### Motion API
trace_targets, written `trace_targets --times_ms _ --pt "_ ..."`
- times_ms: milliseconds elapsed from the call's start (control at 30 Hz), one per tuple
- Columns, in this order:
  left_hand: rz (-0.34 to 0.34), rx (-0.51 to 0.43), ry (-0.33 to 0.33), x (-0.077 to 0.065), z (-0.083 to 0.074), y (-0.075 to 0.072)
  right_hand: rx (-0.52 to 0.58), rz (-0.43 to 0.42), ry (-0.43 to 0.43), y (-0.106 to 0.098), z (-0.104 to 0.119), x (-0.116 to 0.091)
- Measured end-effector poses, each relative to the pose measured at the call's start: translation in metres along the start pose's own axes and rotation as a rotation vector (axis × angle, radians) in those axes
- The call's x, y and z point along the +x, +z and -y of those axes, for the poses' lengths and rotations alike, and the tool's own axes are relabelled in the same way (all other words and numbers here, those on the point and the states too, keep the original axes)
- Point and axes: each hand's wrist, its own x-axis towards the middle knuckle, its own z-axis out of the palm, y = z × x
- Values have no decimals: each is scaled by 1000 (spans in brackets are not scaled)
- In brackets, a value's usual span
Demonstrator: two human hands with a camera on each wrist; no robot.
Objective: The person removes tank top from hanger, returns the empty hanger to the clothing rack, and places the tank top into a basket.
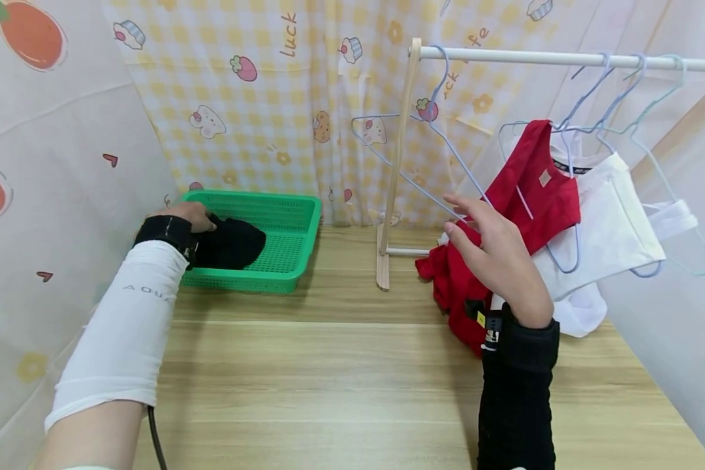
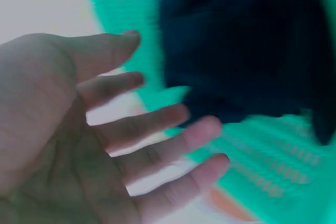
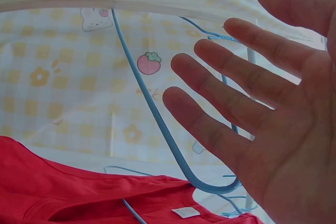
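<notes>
My left hand [image 1: 185, 214] is over the left end of a green basket [image 1: 307, 254], next to a black cloth item [image 1: 237, 243] lying inside. In the left wrist view the fingers are spread and the dark cloth [image 2: 247, 45] lies just beyond their tips. My right hand [image 1: 505, 254] is held out with fingers extended, in front of red cloth [image 1: 467, 320] and close to the lower part of a bare blue hanger [image 1: 461, 163]. The right wrist view shows its palm and spread fingers beside the blue hanger [image 3: 152, 103], gripping nothing.
A white rail [image 1: 517, 57] on a wooden post [image 1: 402, 137] holds several hangers. A red garment [image 1: 543, 189] and white garments [image 1: 611, 222] hang at the right. Patterned curtains [image 1: 258, 130] stand behind the wooden table [image 1: 329, 385].
</notes>
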Motion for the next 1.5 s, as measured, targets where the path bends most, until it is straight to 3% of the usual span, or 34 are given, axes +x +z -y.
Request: trace_targets --times_ms 267,433,633,800,967,1167,1333,1500 --pt "-172 -4 94 -37 -64 -56 1 -2 -1 -2 2 -2" --pt "-350 12 160 -72 -119 -64 -1 -14 4 -4 3 -3" --pt "-567 49 254 -112 -174 -36 -2 -58 -15 -6 6 -5" --pt "-651 -26 321 -131 -201 -6 -6 -102 -20 -9 8 -7" --pt "-660 -192 321 -140 -210 18 13 -153 -22 -12 10 -10" --pt "-727 -351 354 -142 -211 49 49 -267 -50 -13 13 -10" --pt "-764 -409 371 -141 -216 65 84 -461 -69 -13 12 -8" --pt "-782 -422 387 -142 -221 70 89 -716 -11 -16 11 -7"
